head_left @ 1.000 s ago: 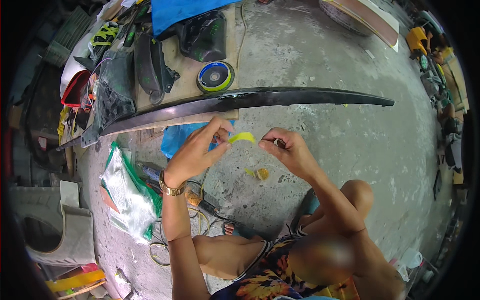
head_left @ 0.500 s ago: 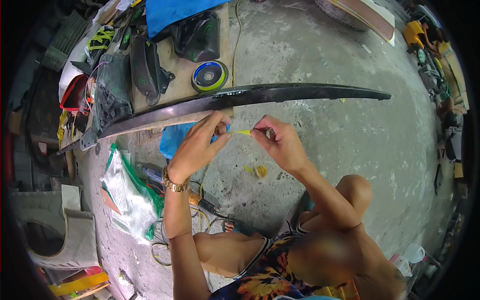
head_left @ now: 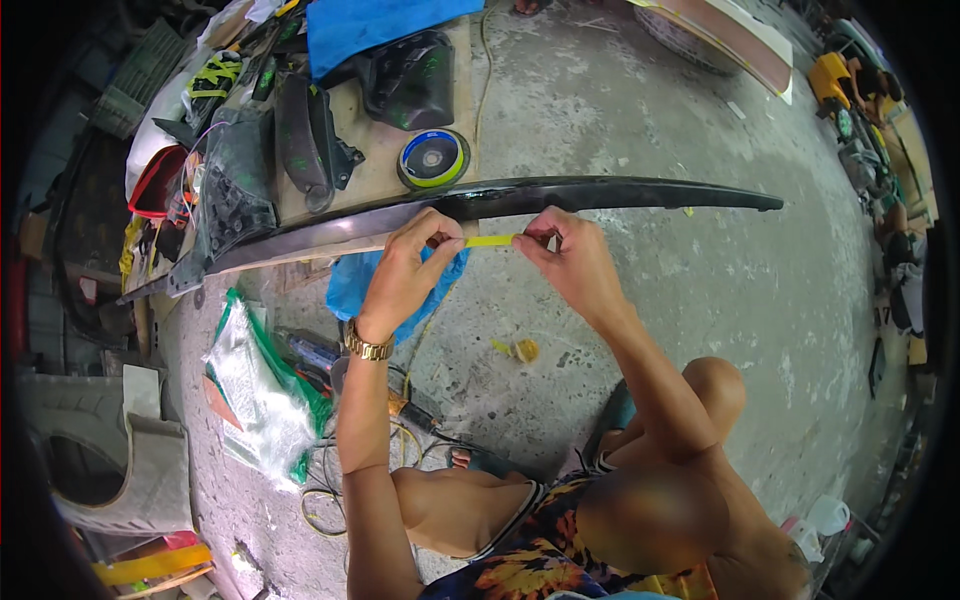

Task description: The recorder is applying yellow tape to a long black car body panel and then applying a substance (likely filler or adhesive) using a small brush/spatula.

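A short strip of yellow tape [head_left: 489,241] is stretched between my two hands, its flat face showing. My left hand [head_left: 405,268] pinches one end between thumb and finger; a gold watch [head_left: 368,343] circles that wrist. The other end is pinched by my right hand [head_left: 573,262]. Just beyond both hands runs a long, narrow, glossy black trim piece [head_left: 600,191], slightly curved, resting across a board and reaching out past it to the right. Whether the tape touches the trim, I cannot tell.
Behind the trim, the board [head_left: 345,125] bears a round black disc with a yellow rim [head_left: 433,160] and dark plastic parts [head_left: 410,80]. A blue plastic sheet [head_left: 350,290], a green-edged clear bag [head_left: 262,390], a corded power tool [head_left: 405,408] and a small yellowish roll [head_left: 524,350] lie on the concrete floor.
Both hands have moved forward toward the black trim and slightly apart. The tape strip, seen thin and narrow before, now shows its broad face and a longer stretch.
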`<state>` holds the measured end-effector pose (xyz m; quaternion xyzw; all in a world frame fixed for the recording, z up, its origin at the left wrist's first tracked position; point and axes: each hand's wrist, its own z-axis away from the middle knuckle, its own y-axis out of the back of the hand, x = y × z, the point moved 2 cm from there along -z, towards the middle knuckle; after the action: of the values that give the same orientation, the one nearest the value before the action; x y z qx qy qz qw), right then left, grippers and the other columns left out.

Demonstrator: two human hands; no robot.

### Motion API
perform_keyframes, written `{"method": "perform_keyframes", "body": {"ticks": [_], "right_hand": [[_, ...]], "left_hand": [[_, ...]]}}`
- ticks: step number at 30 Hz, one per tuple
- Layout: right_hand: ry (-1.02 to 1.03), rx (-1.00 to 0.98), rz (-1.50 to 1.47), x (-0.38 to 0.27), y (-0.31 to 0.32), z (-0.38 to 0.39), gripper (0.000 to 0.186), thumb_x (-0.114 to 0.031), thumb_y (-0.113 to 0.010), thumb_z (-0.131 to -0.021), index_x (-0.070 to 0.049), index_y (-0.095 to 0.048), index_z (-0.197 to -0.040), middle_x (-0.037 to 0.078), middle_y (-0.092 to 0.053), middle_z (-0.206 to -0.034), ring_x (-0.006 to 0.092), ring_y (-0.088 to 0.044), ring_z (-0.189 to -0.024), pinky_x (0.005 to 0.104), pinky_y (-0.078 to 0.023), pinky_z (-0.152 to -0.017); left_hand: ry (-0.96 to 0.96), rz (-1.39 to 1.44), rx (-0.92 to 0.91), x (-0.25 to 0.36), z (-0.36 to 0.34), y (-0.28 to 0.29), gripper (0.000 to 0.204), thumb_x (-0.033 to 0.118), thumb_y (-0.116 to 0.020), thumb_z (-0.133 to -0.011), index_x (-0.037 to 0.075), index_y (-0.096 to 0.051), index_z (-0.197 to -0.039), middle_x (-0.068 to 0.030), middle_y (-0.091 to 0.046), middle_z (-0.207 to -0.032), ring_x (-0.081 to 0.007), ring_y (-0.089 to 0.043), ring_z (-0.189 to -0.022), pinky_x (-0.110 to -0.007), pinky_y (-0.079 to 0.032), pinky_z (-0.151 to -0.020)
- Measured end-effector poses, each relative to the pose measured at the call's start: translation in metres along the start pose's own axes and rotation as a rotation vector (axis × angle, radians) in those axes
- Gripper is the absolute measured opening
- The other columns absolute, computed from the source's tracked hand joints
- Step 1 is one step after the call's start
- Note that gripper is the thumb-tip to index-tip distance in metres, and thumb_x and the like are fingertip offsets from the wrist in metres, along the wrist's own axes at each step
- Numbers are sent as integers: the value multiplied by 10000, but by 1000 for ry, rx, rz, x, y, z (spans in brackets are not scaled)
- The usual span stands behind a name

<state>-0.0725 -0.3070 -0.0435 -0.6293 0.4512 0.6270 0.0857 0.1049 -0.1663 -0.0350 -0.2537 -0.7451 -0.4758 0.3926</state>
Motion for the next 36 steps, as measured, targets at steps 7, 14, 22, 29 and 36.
{"method": "perform_keyframes", "body": {"ticks": [7, 14, 22, 29, 36], "right_hand": [[131, 20, 15, 3, -2, -22, 168, -107, -774, -864, 16, -663, -889, 139, -666, -745, 179, -563, -613, 327, -457, -579], [99, 61, 188, -4, -2, -36, 159, -101, -761, -868, 27, -666, -879, 178, -675, -745, 273, -624, -613, 360, -484, -606], [175, 61, 172, -19, 2, -55, 151, -137, -708, -886, 9, -669, -880, 212, -679, -779, 413, -663, -745, 462, -502, -659], [99, -27, 272, -17, 0, -53, 148, -138, -696, -895, 9, -676, -896, 218, -680, -790, 421, -665, -769, 477, -503, -676], [73, 4, 250, -10, -6, -48, 146, -150, -700, -897, -7, -672, -905, 219, -675, -781, 419, -662, -760, 484, -499, -668]], "left_hand": [[-11, 57, 140, -9, -5, 4, 141, -11, -657, -925, 2, -586, -1046, -36, -623, -910, -106, -584, -801, -266, -494, -727], [-82, -30, 259, -16, -17, 3, 287, -39, -635, -932, 32, -521, -1185, -37, -608, -905, -99, -542, -766, -274, -473, -701], [-90, -91, 317, -4, -28, 13, 363, -44, -639, -904, 28, -501, -1233, -113, -631, -890, -267, -629, -803, -387, -509, -772], [-20, -127, 277, -11, -25, 13, 420, -39, -637, -912, 52, -496, -1298, -69, -604, -890, -171, -581, -786, -326, -502, -784], [-29, -182, 290, -9, -24, 11, 435, -42, -633, -909, 46, -485, -1309, -75, -591, -882, -186, -576, -793, -334, -496, -785]]}}
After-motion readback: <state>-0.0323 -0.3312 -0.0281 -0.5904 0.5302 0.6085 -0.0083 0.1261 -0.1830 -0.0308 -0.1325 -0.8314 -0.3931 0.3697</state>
